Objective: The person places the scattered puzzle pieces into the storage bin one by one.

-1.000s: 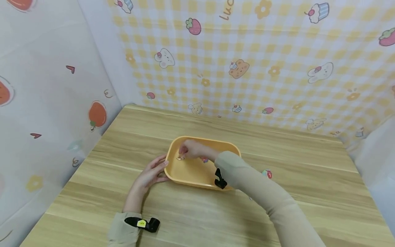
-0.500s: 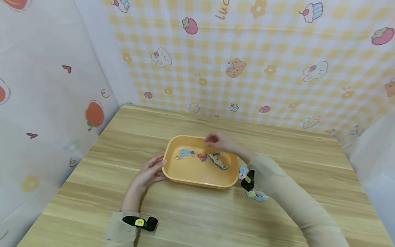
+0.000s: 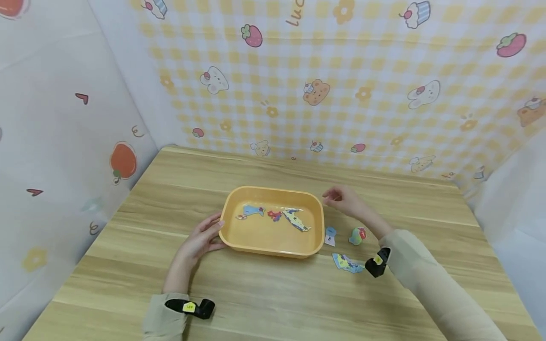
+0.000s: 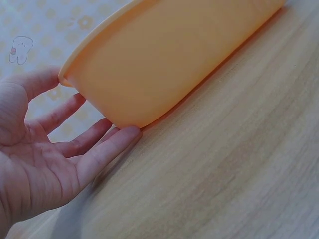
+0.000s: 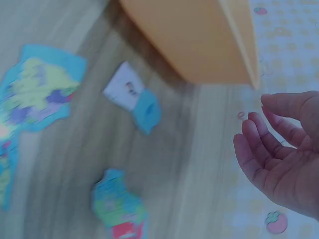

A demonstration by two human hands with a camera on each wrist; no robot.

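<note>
My left hand holds the left end of a yellow plastic basin. In the left wrist view, one digit reaches the rim while other fingers touch the outer wall. My right hand hovers just off the basin's far right corner. Its fingers are loosely bent and nothing shows between them. Inside the basin lie flat printed cutouts: a blue one, a red one, a long yellowish one and a small pale one.
Right of the basin, several flat cutouts lie on the wooden table: a blue-and-white piece, a green-and-red piece and a multicoloured piece. Patterned cloth stands behind and at the sides.
My right hand has moved from inside the basin, up over its far rim and out to the right. The cutouts are uncovered. The left hand stays at the basin's end.
</note>
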